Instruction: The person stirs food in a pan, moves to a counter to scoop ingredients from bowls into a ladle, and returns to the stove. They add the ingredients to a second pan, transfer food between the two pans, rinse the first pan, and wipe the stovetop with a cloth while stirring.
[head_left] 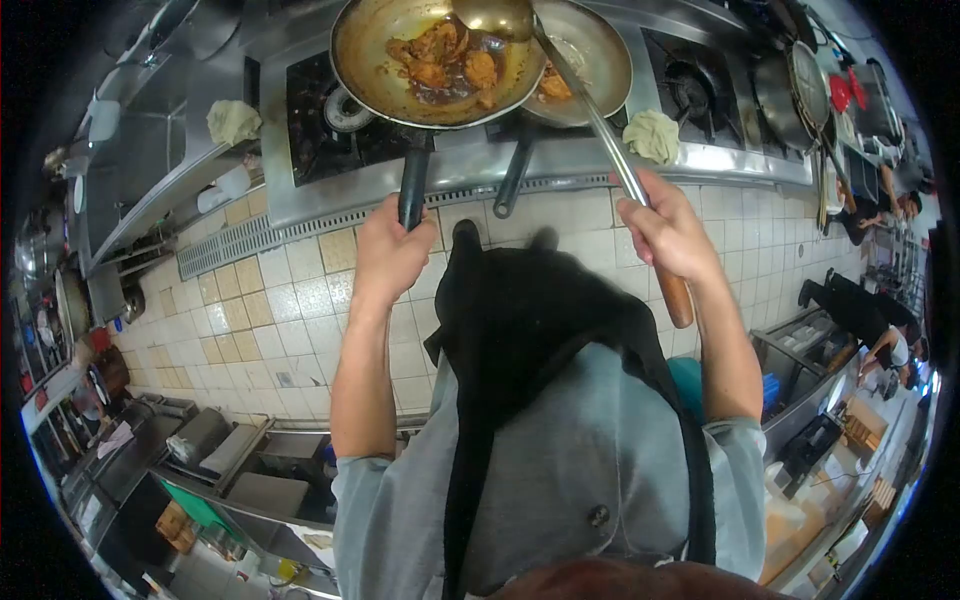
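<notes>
Working the ladle point(604, 130) over the front pan point(365, 62) appears to be the step in hand. Your left hand point(393, 250) grips the black handle point(413, 185), the pan ahead of its fingers; your right hand point(672, 228) grips the ladle, its bowl point(492, 18) beyond the fingers, near the browned pieces point(430, 74). The next move likely calls for a steady pan.

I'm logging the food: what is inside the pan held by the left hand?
The pan holds several browned pieces of food in dark, oily sauce. The ladle's bowl hides part of its far right side; whatever lies beneath cannot be seen.
</notes>
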